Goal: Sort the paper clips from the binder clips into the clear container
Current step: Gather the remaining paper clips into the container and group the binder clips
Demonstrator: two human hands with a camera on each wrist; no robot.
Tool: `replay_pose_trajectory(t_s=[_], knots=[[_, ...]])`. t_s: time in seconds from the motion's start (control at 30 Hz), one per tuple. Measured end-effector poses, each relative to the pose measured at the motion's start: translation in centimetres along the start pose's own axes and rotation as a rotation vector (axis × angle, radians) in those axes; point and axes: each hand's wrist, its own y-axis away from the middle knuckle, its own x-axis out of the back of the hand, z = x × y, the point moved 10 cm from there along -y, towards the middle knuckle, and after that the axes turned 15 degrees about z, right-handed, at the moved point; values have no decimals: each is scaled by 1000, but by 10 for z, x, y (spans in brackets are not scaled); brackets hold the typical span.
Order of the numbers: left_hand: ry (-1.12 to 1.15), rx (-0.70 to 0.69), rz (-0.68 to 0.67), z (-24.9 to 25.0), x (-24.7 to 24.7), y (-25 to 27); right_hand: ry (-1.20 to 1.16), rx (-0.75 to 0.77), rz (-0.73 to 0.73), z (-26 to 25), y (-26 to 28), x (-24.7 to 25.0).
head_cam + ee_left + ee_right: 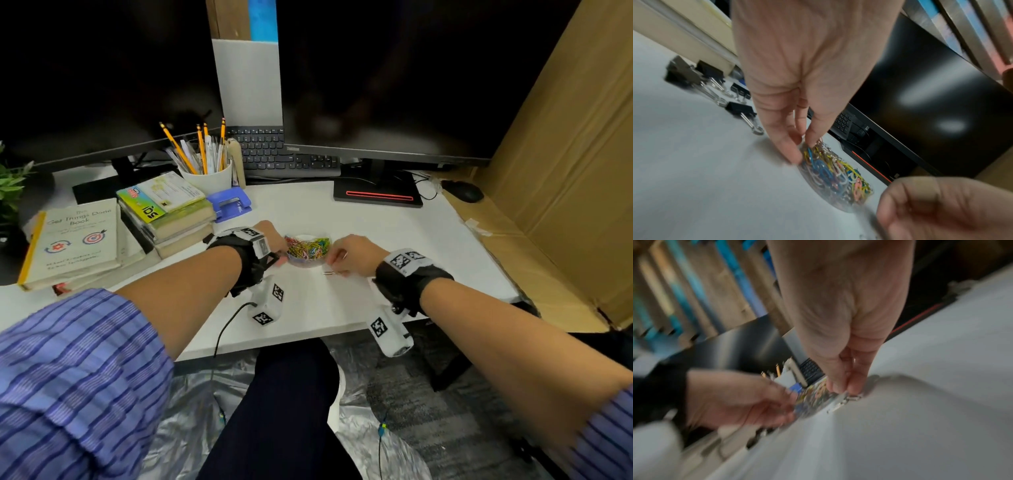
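Beside clear container (306,262), right hand (352,253) fingers (856,382) pinching downward, left hand (274,240) gripping rim

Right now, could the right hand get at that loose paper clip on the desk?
Probably yes. The paper clip lies bare on the desk, just beside the right hand, near the container. Nothing covers it; the left hand is across the container.

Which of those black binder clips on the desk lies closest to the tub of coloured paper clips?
The lone binder clip with its wire handles pointing toward the clear container; the other binder clips lie bunched farther back, near the books.
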Motion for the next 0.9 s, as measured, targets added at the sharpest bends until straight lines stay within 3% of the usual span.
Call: replay_pose_trajectory(t_s=[0.03,0.07,0.13,0.23,0.37,0.5,0.77,0.9], knots=[[99,35,76,-2,13,4,-26,-43,7,6,-1,3],[18,15,129,1,25,12,-12,-72,3,11,-3,6],[-47,-194,284,28,38,16,87,-102,-37,20,-3,8],[-82,-488,243,72,19,41,181,-127,-97,22,-2,3],[-276,-607,186,93,-14,59,237,-167,-92,22,-5,-6],[-404,-617,225,96,-25,60,309,-193,-124,23,-6,-9],[-375,-555,166,93,-31,55,281,-243,-149,26,-9,-9],[-215,-404,221,80,-5,45,229,-287,-14,28,-28,8]])
